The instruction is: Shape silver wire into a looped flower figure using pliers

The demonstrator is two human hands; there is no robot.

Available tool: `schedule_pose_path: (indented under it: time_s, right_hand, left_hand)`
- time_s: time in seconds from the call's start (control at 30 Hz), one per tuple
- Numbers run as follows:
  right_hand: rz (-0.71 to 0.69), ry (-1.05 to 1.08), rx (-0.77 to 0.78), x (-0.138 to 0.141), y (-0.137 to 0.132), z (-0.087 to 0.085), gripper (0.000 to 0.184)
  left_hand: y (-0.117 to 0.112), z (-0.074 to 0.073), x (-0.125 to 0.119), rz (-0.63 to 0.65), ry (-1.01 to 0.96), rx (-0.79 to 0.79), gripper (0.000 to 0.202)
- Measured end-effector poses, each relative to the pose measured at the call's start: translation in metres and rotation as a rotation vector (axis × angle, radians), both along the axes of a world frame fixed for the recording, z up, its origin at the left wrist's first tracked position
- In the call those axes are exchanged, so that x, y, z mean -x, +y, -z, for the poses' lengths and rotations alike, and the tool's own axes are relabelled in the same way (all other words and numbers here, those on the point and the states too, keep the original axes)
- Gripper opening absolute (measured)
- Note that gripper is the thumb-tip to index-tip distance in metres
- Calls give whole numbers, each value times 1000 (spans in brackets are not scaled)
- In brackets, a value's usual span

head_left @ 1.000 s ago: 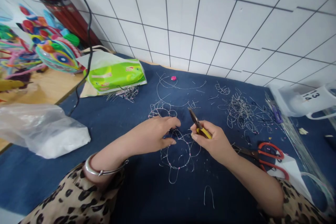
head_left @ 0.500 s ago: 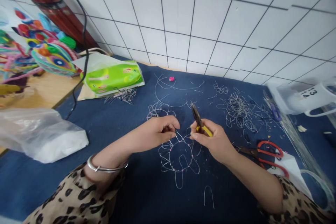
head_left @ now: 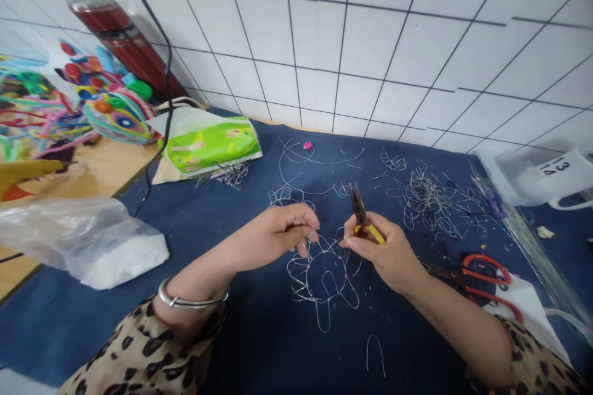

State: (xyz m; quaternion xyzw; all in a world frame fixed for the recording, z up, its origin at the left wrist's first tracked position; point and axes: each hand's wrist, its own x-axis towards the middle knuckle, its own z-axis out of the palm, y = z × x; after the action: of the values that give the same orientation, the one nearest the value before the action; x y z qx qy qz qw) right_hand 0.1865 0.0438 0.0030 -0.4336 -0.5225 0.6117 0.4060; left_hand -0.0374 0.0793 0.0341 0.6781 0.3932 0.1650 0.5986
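A silvery wire ring with looped petals and small pink beads lies in front of me on the dark blue cloth. My left hand is at its upper left edge, with curled fingers on one of the wire loops; the exact contact is partly hidden. My right hand is closed around pliers with yellow handles, and their dark jaws point up and away. The fingertips of that hand are close to the ring's upper right loops. Behind the left hand lies another looped wire piece, partly covered.
Tangled wire and red-handled scissors lie to the right, beside long straight wires and a white jug. A green tissue pack and a plastic bag are left. A bent wire lies in front.
The whole view has shifted slightly, so things appear further right and lower. My left fingers have dipped toward the wire loop. The pliers stay in my right hand, a little further right.
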Motion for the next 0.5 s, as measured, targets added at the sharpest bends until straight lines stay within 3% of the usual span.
schedule_pose_path:
  time_s: [0.5]
  right_hand:
    - [23,-33,-19,-2,1,-1,18]
  left_hand:
    - [0,-1,0,-12,67,-51,6]
